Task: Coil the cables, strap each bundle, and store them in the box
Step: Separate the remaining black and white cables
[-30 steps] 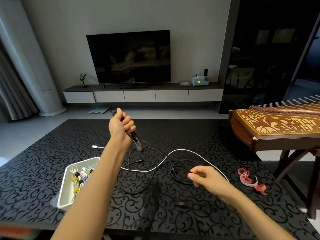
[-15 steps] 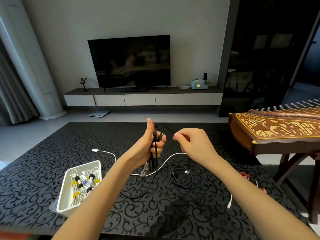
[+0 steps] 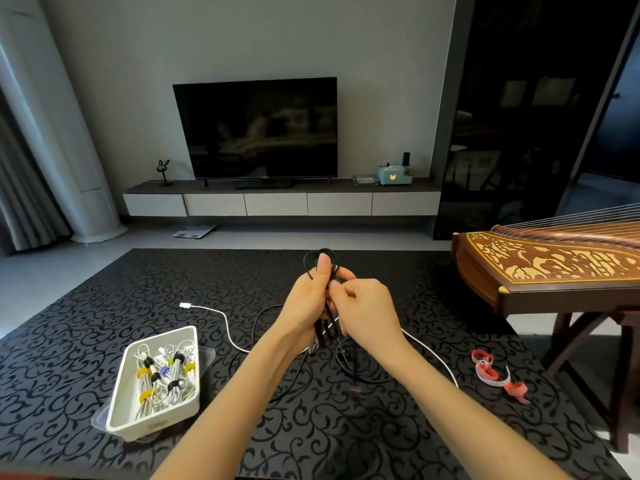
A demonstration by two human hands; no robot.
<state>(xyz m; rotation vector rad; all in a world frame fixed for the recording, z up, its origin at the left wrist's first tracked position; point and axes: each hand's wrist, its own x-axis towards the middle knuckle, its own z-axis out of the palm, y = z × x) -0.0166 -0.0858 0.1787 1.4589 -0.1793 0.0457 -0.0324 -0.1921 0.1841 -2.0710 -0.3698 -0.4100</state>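
We hold black cable (image 3: 323,258) loops clenched in L hand (image 3: 308,299), above-right of box (image 3: 162,419). R hand (image 3: 367,313) pinches strand. Advice: loops equal, thumb tight, draw slack right of box w/o snagging white cable (image 3: 225,320).

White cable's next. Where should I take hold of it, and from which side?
Probably just behind the plug, fingers coming down from the left: that end lies free and flat on the table, while the rest crosses the black cable.

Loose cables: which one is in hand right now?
The black cable, looped in the left hand; the white cable lies loose on the table.
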